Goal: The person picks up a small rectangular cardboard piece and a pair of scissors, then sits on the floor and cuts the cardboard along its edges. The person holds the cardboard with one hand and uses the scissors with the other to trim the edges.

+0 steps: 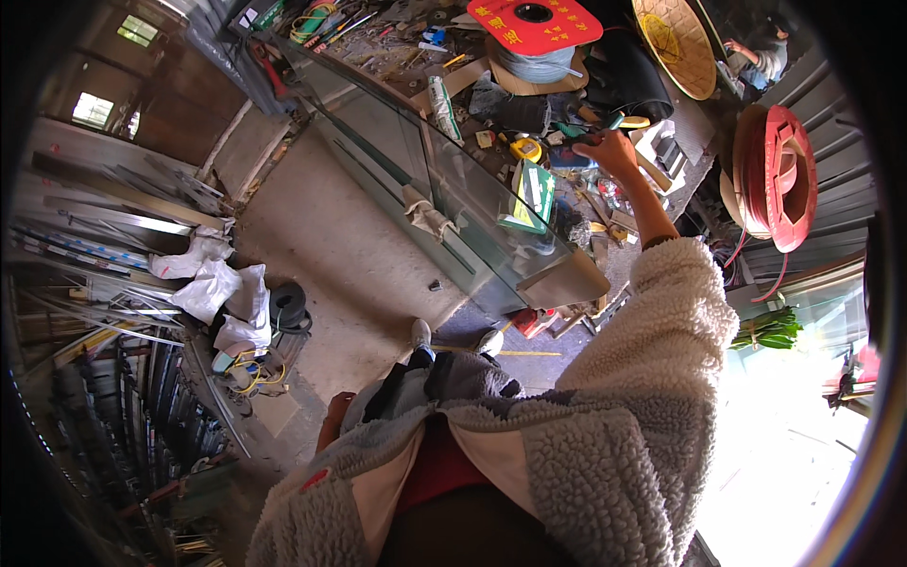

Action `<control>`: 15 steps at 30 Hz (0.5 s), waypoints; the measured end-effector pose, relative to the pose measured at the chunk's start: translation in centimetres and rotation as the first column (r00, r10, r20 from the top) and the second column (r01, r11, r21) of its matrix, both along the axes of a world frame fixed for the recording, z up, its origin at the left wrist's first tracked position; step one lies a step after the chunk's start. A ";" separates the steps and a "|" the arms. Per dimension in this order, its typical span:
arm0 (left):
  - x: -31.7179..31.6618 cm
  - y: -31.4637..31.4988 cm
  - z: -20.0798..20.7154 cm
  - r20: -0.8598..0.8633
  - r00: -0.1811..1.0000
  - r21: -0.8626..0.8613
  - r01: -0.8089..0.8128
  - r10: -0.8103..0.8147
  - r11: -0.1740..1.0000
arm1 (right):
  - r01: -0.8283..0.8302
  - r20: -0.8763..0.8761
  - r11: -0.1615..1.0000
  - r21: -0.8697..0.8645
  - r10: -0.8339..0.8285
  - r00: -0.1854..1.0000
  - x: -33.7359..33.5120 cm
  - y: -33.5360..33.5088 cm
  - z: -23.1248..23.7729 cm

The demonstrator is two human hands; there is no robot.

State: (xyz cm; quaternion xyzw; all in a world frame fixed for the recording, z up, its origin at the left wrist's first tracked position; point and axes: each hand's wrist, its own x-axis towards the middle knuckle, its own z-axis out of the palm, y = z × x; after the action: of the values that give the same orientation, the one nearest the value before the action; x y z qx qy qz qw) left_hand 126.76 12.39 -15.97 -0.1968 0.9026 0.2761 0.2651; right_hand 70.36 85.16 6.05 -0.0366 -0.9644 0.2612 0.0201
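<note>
My right hand [612,153] reaches over the cluttered workbench at the upper right. Its fingers look closed around a slim teal-tipped thing [616,121], whose kind I cannot make out. Close by lie a yellow-handled tool [635,123], a yellow tape measure [525,148] and a green-and-white box [531,195]. My left hand [336,408] hangs low beside my body at the jacket's edge. Its fingers are mostly hidden, and nothing shows in it.
A glass sheet [425,161] stands along the bench's left side. A red-topped wire spool [535,24] sits at the back; a red reel [789,180] hangs right. White sacks [208,288] and metal profiles [113,213] lie left. Another person [761,57] is at the far right.
</note>
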 end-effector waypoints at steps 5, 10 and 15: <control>0.2 0.0 -3.2 0.008 1.000 -0.022 0.004 -0.003 1.000 | 0.054 -0.059 0.972 -0.230 -0.069 0.996 -1.9 -0.6 6.4; 0.2 0.2 -4.8 -0.001 1.000 -0.012 0.009 -0.009 1.000 | -0.053 -0.179 0.870 -0.490 -0.042 0.983 -3.4 -1.4 15.2; -1.1 1.0 -5.6 -0.121 0.993 0.127 0.019 -0.004 0.992 | -0.015 -0.250 0.872 -0.489 -0.123 0.960 -1.0 -0.4 24.4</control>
State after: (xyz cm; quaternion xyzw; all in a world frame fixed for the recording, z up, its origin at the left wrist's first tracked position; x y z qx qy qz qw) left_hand 125.64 13.38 -21.54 -0.1571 0.8985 0.3434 0.2239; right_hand 69.39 84.73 30.48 -0.0312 -0.8541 0.4969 0.1503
